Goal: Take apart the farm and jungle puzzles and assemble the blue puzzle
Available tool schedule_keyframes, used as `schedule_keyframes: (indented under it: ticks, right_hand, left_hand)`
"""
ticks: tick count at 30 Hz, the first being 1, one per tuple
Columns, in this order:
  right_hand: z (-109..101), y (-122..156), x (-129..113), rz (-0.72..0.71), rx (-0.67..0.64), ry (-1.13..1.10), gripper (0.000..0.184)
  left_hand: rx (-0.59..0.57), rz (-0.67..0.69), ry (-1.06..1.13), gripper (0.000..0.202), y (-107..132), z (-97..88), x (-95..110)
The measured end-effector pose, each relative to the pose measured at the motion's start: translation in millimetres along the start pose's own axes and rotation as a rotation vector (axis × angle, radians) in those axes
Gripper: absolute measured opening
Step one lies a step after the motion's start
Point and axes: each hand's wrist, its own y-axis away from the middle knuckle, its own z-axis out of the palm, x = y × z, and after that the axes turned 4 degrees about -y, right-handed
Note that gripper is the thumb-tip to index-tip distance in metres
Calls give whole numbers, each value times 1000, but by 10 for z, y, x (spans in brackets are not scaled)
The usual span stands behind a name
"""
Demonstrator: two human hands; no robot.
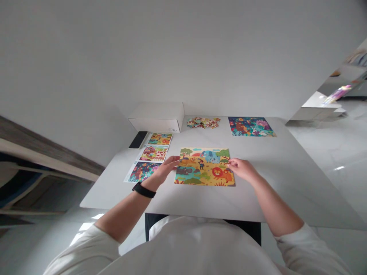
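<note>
An assembled animal puzzle (204, 167) in orange, green and blue lies flat in front of me on the white table (266, 191). My left hand (166, 169), with a black band on its wrist, rests at the puzzle's left edge, fingers stretched toward it. At the right edge sits my right hand (241, 168), its fingers curled against the border. Neither hand lifts a loose piece that I can see.
Three picture cards (151, 154) lie in a column at the left, next to a black phone (138, 139). A white box (157, 117) stands at the back, beside a heap of loose pieces (203, 122) and a second dark puzzle (250, 126).
</note>
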Motion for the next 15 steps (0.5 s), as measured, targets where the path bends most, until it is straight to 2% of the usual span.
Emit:
schedule_keyframes:
  ticks: [3,7,10,12,15]
  right_hand:
    - [18,-147,-94,6,-56,-8,30]
    - [-4,-468,-128,110,32,-112,33]
    - [-12,-650,-154,296,61,-453,30]
    - [-21,-693,-172,402,73,-719,24]
    - [-46,-668,-179,475,70,-1011,19]
  left_hand:
    - [35,-31,-13,52,14,-245,-38]
    - [95,-10,78,50,-144,-398,-40]
    - [135,-29,236,46,-335,-376,-3]
    - [106,-68,369,41,-456,-342,31]
    - [76,-170,501,30,-597,-321,78]
